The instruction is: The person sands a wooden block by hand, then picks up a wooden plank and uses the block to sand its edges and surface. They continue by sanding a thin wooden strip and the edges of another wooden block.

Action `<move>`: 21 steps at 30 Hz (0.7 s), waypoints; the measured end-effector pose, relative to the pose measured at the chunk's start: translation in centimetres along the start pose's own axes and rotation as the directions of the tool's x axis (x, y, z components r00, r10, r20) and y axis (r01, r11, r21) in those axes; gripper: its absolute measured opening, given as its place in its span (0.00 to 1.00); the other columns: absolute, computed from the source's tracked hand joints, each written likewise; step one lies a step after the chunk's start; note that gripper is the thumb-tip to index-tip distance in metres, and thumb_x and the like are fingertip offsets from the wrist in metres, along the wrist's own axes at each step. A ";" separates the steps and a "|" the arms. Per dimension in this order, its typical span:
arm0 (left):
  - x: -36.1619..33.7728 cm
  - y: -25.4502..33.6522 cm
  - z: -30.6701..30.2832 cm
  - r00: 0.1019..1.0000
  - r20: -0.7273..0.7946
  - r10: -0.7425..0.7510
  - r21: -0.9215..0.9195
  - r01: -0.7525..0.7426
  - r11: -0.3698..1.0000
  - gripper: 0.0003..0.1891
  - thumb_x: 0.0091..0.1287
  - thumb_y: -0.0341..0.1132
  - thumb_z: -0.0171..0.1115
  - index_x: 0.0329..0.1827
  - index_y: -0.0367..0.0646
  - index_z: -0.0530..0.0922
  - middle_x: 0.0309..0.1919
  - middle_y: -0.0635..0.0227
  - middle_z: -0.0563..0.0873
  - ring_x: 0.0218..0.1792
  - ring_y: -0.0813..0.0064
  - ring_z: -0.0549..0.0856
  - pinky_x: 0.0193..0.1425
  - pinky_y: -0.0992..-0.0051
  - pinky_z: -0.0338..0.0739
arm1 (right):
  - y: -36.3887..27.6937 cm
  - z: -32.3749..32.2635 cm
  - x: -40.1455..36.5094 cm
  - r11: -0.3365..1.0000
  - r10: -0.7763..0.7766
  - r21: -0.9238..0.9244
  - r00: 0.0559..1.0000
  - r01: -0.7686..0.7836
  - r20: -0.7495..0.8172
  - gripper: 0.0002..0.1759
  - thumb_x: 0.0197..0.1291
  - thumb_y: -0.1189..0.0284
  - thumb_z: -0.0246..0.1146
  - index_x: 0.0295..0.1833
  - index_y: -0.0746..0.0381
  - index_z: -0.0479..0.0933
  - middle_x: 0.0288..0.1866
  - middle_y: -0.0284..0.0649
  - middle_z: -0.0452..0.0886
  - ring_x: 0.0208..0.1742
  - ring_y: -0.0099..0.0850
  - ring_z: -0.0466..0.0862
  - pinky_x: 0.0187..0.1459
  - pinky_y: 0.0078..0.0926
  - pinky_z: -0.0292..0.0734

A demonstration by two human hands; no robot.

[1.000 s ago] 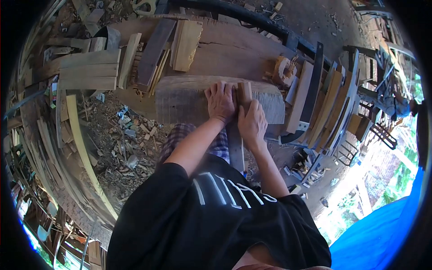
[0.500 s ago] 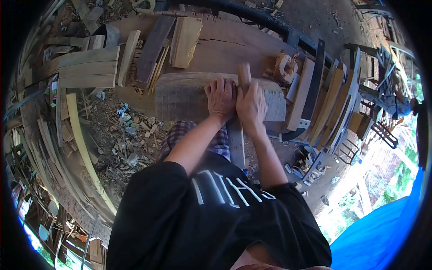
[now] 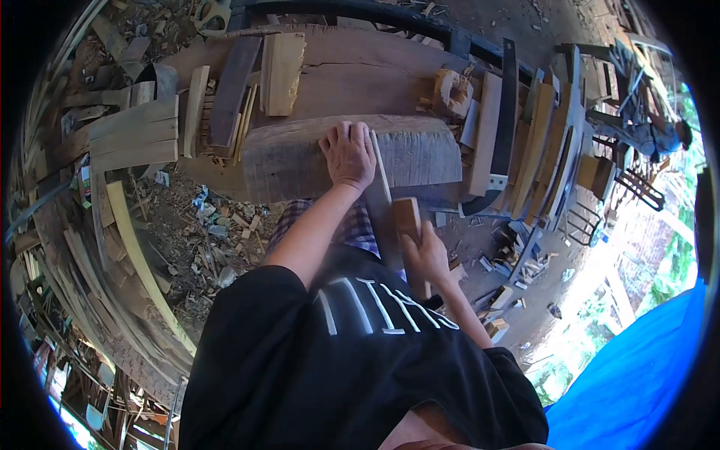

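Observation:
My left hand [image 3: 349, 156] rests on a thick weathered timber block [image 3: 420, 159], its fingers closed together against the upper end of a narrow wooden board [image 3: 381, 217]. The board runs from the timber block down toward my body, its pale edge facing up. Lower down and to the right, my right hand [image 3: 427, 253] grips a small rectangular wooden block [image 3: 406, 219] beside the board. My right thumb lies along the small block, and part of its lower end is hidden by the hand.
Behind the timber block lies a wide cracked plank [image 3: 360, 79] with wood pieces [image 3: 283, 75] on it. A handsaw [image 3: 504, 112] lies among planks at the right, near a rough hollowed wood chunk [image 3: 453, 93]. Wood scraps [image 3: 225, 225] litter the ground at left. A blue tarp [image 3: 637, 375] hangs lower right.
My right hand has pulled the small wooden block back from the timber block toward my body. The narrow board now shows its edge beside my left hand, which stays on the timber block.

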State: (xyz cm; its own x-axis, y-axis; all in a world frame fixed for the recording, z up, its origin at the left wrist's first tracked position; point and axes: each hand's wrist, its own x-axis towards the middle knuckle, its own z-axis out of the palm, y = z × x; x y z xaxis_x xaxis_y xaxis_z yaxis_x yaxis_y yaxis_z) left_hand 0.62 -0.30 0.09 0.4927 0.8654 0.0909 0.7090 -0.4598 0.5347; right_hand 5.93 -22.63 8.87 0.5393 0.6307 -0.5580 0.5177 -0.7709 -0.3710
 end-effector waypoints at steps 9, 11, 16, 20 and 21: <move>0.1 0.5 -0.1 1.000 0.000 0.019 0.011 -0.019 1.000 0.09 0.67 0.48 0.57 0.37 0.56 0.78 0.42 0.67 0.75 0.48 0.59 0.73 0.55 0.57 0.62 | 4.2 -2.1 1.4 0.115 0.208 0.943 0.936 -0.312 0.285 0.21 0.65 0.61 0.60 0.59 0.60 0.70 0.42 0.33 0.79 0.35 0.21 0.80 0.37 0.24 0.77; 0.0 0.2 -0.1 0.999 0.001 0.047 0.025 -0.047 0.999 0.10 0.68 0.50 0.56 0.38 0.57 0.79 0.43 0.68 0.75 0.49 0.60 0.74 0.54 0.56 0.64 | 4.7 -1.8 1.4 -0.069 0.214 0.931 0.907 -0.357 0.364 0.23 0.64 0.60 0.60 0.60 0.58 0.69 0.41 0.35 0.79 0.35 0.24 0.82 0.33 0.22 0.79; 0.9 -0.7 0.7 0.979 -0.020 0.201 0.066 -0.199 0.978 0.09 0.69 0.48 0.55 0.41 0.58 0.80 0.40 0.69 0.77 0.47 0.60 0.76 0.49 0.55 0.67 | 6.1 -0.9 -0.7 -0.126 0.297 0.933 0.885 -0.336 0.359 0.26 0.60 0.56 0.63 0.57 0.60 0.70 0.39 0.36 0.80 0.33 0.27 0.83 0.33 0.25 0.81; 2.8 -1.7 1.6 0.983 -0.046 0.180 0.025 -0.179 0.984 0.12 0.69 0.47 0.56 0.35 0.50 0.78 0.38 0.65 0.76 0.43 0.59 0.76 0.49 0.56 0.67 | 8.1 -0.2 -2.7 -0.243 0.329 0.917 0.863 -0.315 0.384 0.26 0.58 0.56 0.65 0.55 0.61 0.71 0.38 0.39 0.81 0.33 0.29 0.84 0.33 0.29 0.82; 3.3 -2.0 1.5 0.981 -0.057 0.186 0.005 -0.186 0.983 0.14 0.71 0.45 0.53 0.34 0.44 0.76 0.37 0.61 0.76 0.41 0.57 0.77 0.47 0.57 0.70 | 8.6 -0.2 -3.2 -0.266 0.307 0.912 0.870 -0.312 0.387 0.26 0.58 0.56 0.65 0.54 0.62 0.71 0.38 0.40 0.81 0.33 0.30 0.84 0.33 0.30 0.82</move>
State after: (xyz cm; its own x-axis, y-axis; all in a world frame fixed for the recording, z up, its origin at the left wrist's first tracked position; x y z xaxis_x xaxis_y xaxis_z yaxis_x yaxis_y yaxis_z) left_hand 1.57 3.20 -1.91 0.5862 0.7749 0.2364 0.6079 -0.6136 0.5040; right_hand 8.75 -31.27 7.61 0.3709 0.2778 -0.8862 -0.9118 -0.0723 -0.4043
